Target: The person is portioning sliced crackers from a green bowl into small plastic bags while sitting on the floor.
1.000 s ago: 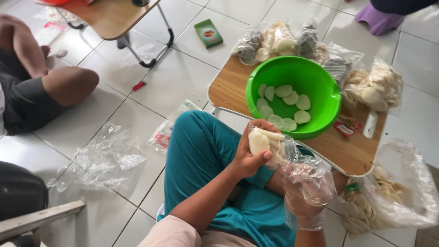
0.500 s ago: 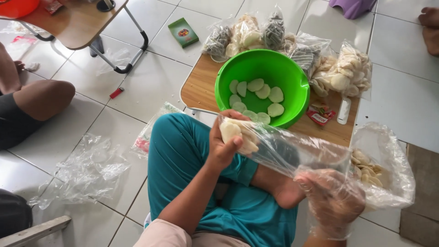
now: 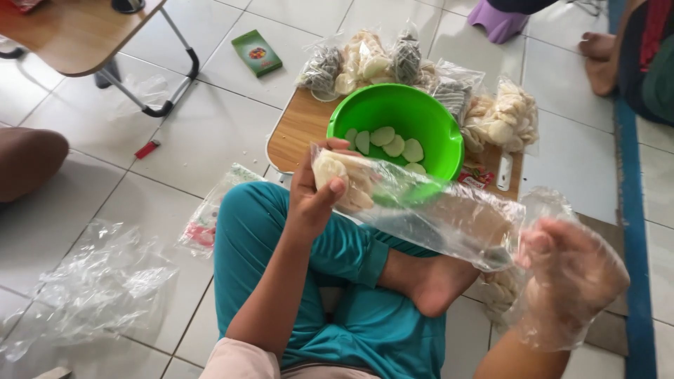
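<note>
I'm sitting cross-legged on a white tiled floor [image 3: 210, 133], looks like a room at home used for packing snacks. Low wooden table [image 3: 298, 130] at center, bagged crackers [image 3: 502, 119] along its top, another folding table [image 3: 77, 35] upper left, bare feet [image 3: 597, 45] upper right.

White tiled floor [image 3: 210, 133], low wooden tables [image 3: 298, 130]
</note>
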